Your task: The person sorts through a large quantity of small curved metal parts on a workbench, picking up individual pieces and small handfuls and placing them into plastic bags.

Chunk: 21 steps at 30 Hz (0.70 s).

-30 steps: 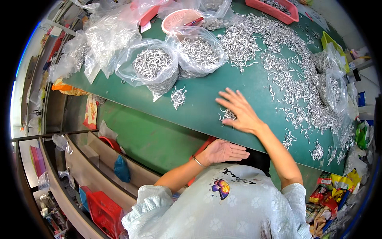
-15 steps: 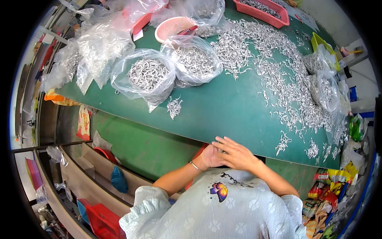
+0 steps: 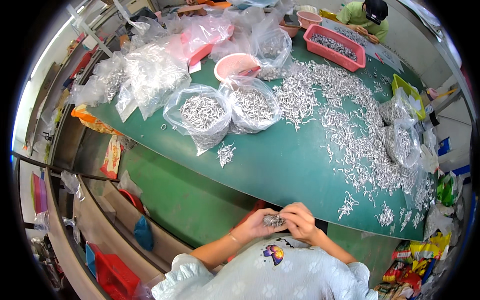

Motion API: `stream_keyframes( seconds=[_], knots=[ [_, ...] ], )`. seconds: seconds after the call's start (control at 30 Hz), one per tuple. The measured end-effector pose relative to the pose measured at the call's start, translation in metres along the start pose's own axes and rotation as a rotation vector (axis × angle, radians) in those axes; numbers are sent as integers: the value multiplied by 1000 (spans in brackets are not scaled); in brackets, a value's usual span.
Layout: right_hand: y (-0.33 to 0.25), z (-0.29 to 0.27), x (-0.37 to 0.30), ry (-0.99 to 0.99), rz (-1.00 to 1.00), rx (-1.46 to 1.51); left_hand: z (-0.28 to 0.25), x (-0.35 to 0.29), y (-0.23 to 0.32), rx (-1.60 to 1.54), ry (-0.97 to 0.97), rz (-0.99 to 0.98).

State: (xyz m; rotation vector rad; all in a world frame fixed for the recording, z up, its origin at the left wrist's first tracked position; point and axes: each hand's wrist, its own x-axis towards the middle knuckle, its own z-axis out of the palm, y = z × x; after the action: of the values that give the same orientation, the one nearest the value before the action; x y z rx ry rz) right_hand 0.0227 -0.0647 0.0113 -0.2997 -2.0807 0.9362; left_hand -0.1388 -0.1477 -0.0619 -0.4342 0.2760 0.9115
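Note:
Just off the table's near edge, my left hand [image 3: 256, 226] is cupped around a small heap of curved silver metal pieces [image 3: 273, 220]. My right hand [image 3: 300, 221] meets it from the right, fingers bent and pinched together at the heap's edge. Whatever lies between those fingertips is hidden. On the green table [image 3: 260, 162], a little pile of like pieces [image 3: 226, 154] lies in front of two open clear bags filled with them, a left bag [image 3: 202, 112] and a right bag [image 3: 251, 105]. A broad spread of loose pieces [image 3: 350, 125] covers the table's right side.
A pink basin [image 3: 336, 46] full of pieces stands far right, near a person in a green shirt [image 3: 357, 17]. Clear plastic bags [image 3: 152, 75] crowd the back left. Smaller piles [image 3: 347, 205] dot the near right edge. A red basket [image 3: 116, 275] sits low left.
My right hand lay flat across the left; now its fingers are curled and the metal pieces in my left palm show. The view has tilted up, bringing the person at the far side into sight.

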Motion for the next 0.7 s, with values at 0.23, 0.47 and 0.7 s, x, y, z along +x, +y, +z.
stream_keyframes(
  seconds=[0.23,0.47,0.7],
  knots=[
    [-6,-14,-6,306,252,37,182,-22,80,395,-44,835],
    [-18,-20,-1,154,242,51,232,34,176,931,642,1554],
    [12,-33,30,73,324,96,219,-8,108,894,147,1590]
  ],
)
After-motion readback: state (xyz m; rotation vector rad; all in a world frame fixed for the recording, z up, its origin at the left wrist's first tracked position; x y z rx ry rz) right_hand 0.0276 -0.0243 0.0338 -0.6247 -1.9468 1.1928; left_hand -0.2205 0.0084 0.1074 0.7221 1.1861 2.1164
